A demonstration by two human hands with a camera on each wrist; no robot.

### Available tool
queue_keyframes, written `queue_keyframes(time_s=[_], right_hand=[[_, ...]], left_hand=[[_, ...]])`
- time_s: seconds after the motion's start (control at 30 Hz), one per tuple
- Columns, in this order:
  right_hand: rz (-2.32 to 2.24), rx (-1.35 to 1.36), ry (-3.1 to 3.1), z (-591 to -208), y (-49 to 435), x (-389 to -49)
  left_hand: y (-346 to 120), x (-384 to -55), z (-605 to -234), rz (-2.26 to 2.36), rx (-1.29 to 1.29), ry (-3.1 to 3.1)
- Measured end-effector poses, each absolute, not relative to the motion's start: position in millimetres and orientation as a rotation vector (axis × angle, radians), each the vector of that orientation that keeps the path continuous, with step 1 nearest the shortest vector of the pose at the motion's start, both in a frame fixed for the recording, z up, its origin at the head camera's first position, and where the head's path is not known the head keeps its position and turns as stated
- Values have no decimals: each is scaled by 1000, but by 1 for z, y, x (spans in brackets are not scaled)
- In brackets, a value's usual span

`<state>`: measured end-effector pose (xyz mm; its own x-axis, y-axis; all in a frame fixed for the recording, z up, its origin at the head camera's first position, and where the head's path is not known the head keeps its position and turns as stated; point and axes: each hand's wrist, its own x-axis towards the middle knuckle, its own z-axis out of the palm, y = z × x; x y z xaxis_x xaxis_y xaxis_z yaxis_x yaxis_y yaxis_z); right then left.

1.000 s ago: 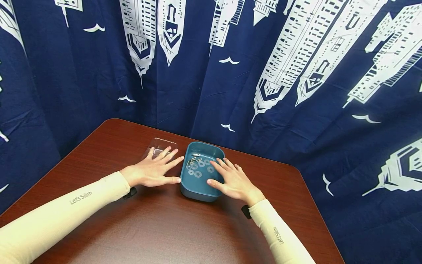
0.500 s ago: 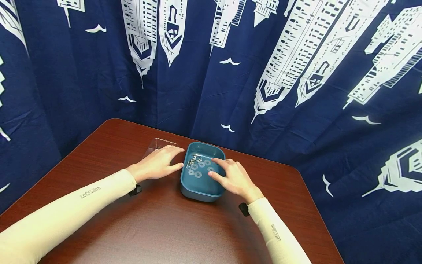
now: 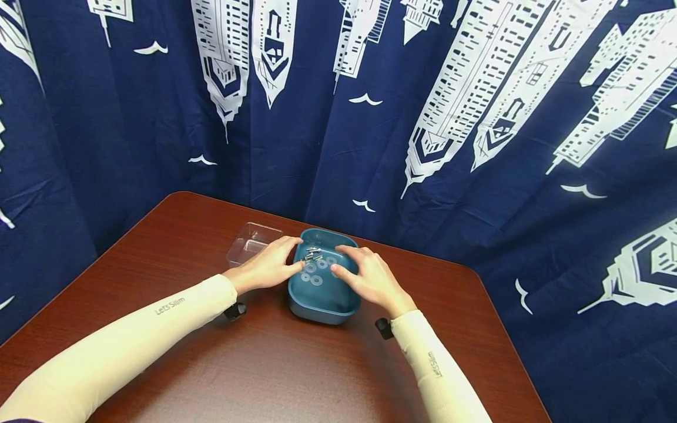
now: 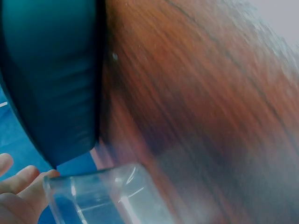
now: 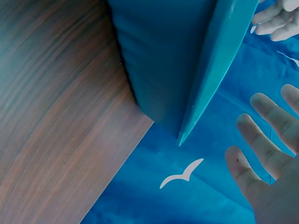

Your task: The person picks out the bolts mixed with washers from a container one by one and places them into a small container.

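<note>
A blue rectangular tub (image 3: pixel 324 316) stands on the table, holding several flat translucent washers (image 3: pixel 316 280) and a small heap of short metal pieces (image 3: pixel 313 252) that look like screws. My left hand (image 3: pixel 268 264) reaches over the tub's left rim, thumb and fingers apart with nothing between them. Above the tub's right side hovers my right hand (image 3: pixel 372 278), loosely bent and holding nothing; it hides part of the right rim. In the right wrist view its fingers (image 5: pixel 258 143) are spread beside the tub wall (image 5: pixel 159 56). Left of the tub sits a clear plastic box (image 3: pixel 244 245), partly behind my left hand.
The brown table (image 3: pixel 254 364) ends close behind the tub and the clear box. A dark blue curtain (image 3: pixel 296 170) with white buildings and birds hangs past the far edge.
My left hand has shifted right from over the clear box to the tub's left rim, its spread fingers drawing together. The right hand stays over the tub, its fingers now closer together and more bent.
</note>
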<state>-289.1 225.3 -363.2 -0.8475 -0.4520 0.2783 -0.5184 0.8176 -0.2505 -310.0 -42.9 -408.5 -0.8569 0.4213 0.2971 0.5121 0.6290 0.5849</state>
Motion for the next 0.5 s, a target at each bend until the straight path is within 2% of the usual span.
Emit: queue_keyframes(time_s=[0.5], right_hand=[[501, 763, -2800, -355, 216, -295]], left_hand=[[-33, -314, -410, -1073, -692, -2748]])
